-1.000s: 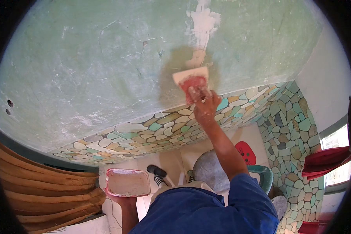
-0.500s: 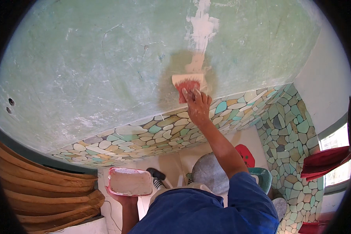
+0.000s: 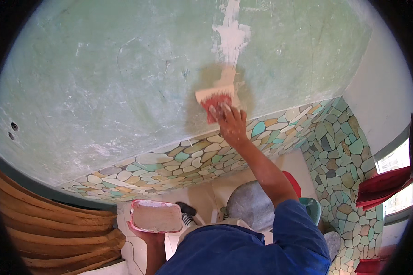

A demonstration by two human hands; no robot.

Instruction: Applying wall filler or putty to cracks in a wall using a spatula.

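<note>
My right hand (image 3: 231, 120) grips a red putty knife (image 3: 212, 103), its broad edge loaded with pale filler and held at the green, scuffed wall (image 3: 114, 82), just below a vertical streak of white filler (image 3: 230, 35). Lower in the view, my left hand (image 3: 147, 234) holds a red-rimmed rectangular container (image 3: 156, 215) of pale filler from beneath; its fingers are mostly hidden under it.
Pebble mosaic (image 3: 192, 158) lines the lower wall and right side. On the tiled floor (image 3: 289, 162) stand a grey rounded object (image 3: 245, 206), a red item (image 3: 293, 181) and a green one (image 3: 313, 211). An orange curtain (image 3: 55, 233) hangs left; red cloth (image 3: 383, 185) hangs by a window.
The putty knife and my right hand have moved a little down and left. The view has shifted slightly, and the container appears a little farther right, still in my left hand.
</note>
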